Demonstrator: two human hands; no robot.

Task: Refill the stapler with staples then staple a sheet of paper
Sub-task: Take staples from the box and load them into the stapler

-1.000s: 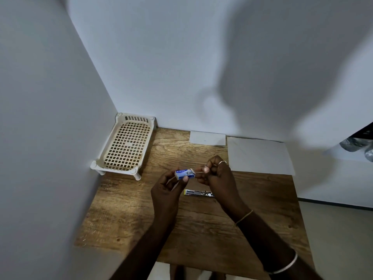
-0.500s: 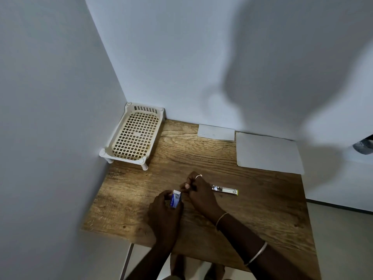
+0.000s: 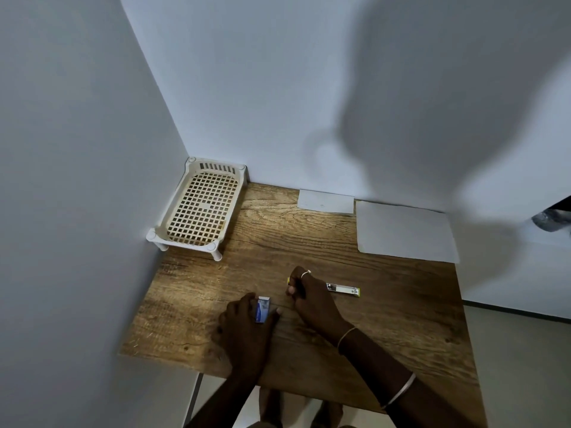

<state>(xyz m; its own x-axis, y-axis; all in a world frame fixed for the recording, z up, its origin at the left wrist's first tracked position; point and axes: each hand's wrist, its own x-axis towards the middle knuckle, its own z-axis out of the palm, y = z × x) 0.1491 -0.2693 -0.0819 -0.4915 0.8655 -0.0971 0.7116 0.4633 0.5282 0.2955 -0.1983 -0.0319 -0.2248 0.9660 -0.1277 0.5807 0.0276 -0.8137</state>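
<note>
Near the table's front edge, the staple box (image 3: 263, 309) sat gripped between the thumb and fingers of the left hand (image 3: 244, 329), low over the wood. Just beside it, the right hand (image 3: 312, 299) was curled shut; whether it pinched staples I cannot tell. The stapler (image 3: 343, 289) lay flat on the table (image 3: 386, 319), partly hidden behind that hand. Farther back, a paper sheet (image 3: 404, 231) and a smaller card (image 3: 326, 201) lay against the wall, and a lattice tray (image 3: 200, 208) stood in the corner.
</note>
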